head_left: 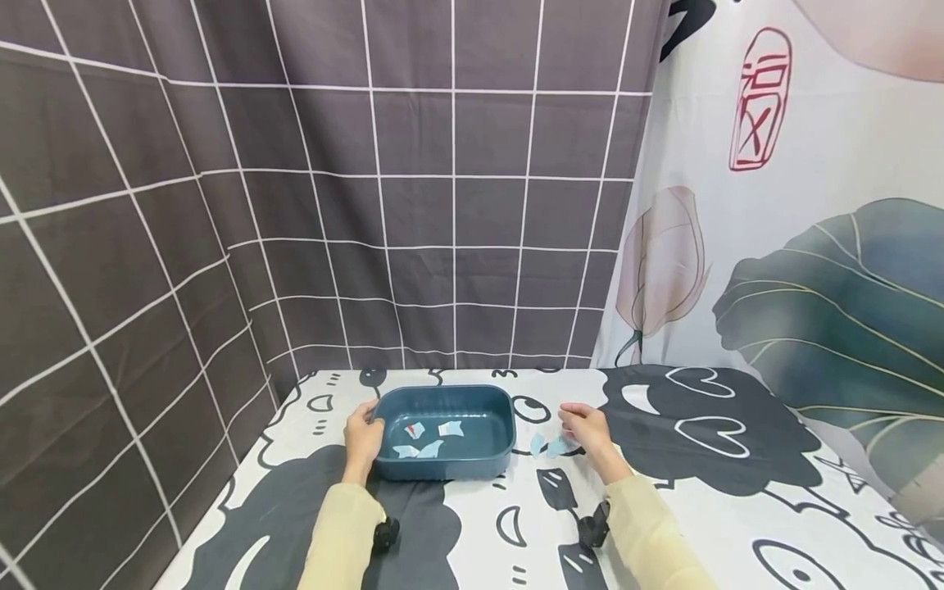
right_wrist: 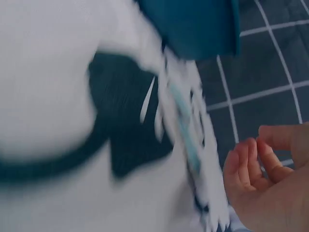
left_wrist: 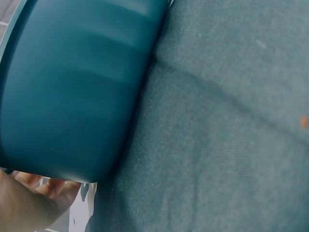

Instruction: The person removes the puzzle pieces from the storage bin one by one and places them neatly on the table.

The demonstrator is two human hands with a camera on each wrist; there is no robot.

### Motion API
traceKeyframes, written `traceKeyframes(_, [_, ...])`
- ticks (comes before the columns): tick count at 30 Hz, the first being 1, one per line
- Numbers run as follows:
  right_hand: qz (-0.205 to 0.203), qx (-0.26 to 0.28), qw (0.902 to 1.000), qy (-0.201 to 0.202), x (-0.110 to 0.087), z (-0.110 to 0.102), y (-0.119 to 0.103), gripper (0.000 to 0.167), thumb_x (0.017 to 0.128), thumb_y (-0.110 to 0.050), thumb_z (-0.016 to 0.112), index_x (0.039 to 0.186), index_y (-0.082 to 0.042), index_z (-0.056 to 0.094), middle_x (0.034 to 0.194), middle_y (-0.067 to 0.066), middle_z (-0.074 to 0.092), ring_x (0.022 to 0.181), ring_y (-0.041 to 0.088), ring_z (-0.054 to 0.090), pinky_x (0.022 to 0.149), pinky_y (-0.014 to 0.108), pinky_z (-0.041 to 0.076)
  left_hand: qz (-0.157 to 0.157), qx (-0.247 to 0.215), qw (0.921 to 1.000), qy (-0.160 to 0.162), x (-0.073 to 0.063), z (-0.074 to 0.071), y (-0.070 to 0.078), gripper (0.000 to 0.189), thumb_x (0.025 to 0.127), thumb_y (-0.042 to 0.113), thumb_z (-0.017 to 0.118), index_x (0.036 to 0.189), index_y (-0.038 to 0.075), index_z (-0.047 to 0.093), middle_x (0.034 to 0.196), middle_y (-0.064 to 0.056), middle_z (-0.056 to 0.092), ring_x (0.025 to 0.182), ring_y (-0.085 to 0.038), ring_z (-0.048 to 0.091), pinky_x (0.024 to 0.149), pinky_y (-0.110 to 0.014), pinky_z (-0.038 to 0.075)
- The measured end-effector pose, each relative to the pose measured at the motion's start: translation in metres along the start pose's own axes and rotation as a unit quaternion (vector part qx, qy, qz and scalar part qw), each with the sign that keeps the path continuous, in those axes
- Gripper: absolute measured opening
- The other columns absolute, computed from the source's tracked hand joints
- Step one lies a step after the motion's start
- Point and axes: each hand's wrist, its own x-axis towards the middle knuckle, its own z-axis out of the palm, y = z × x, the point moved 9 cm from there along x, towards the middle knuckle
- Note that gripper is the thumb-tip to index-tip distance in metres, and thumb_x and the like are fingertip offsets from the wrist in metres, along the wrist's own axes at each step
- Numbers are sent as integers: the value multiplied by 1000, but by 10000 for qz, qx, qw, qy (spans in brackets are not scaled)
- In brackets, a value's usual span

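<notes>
A dark teal rectangular basin sits on the patterned cloth, with several torn light-blue scraps lying flat on its floor. One of these scraps shows a bit of red. At the basin's left end, my left hand grips the wall; the left wrist view shows the hand against the basin's end. My right hand is raised just right of the basin, beside two light-blue scraps on the cloth. In the right wrist view, the hand's thumb and curled forefinger meet, nothing visible between them.
A white cloth with black cartoon drawings covers the table. Behind it hangs a dark grey curtain with a white grid. To the right hangs a pale curtain printed with leaves and a flower. Each wrist carries a small black device.
</notes>
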Motion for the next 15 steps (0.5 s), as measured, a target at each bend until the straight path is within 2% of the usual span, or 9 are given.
traceKeyframes(4, [-50, 479, 9981, -383, -2, 22, -17, 40, 94, -11, 56, 127, 12, 54, 112, 24, 67, 82, 9, 66, 73, 20, 55, 50, 43, 10000, 64, 1, 4, 0, 47, 83, -2, 49, 130, -5, 57, 128, -31, 60, 123, -46, 54, 108, -56, 39])
traceKeyframes(7, [-122, 804, 9951, -570, -4, 40, -34, 41, 94, -9, 56, 128, 13, 52, 104, 16, 71, 77, 5, 65, 74, 20, 57, 94, 78, 9999, 80, 2, 4, 1, 46, 83, -2, 50, 128, -5, 58, 127, -31, 60, 122, -46, 55, 107, -56, 39])
traceKeyframes(12, [-309, 1431, 9856, -843, -10, 80, -64, 38, 92, -4, 57, 125, 15, 54, 84, 3, 70, 67, 3, 63, 67, 17, 56, 37, 141, 9999, 54, 2, -3, -1, 46, 84, -1, 50, 130, -5, 57, 128, -31, 59, 124, -46, 54, 108, -56, 38])
traceKeyframes(15, [-335, 1513, 9814, -1136, -15, 102, -71, 37, 91, -2, 58, 123, 15, 55, 79, 0, 70, 65, 3, 63, 64, 16, 55, 3, 117, 9999, 48, 0, -1, -2, 46, 85, -1, 49, 130, -5, 56, 128, -31, 59, 124, -47, 53, 108, -56, 38])
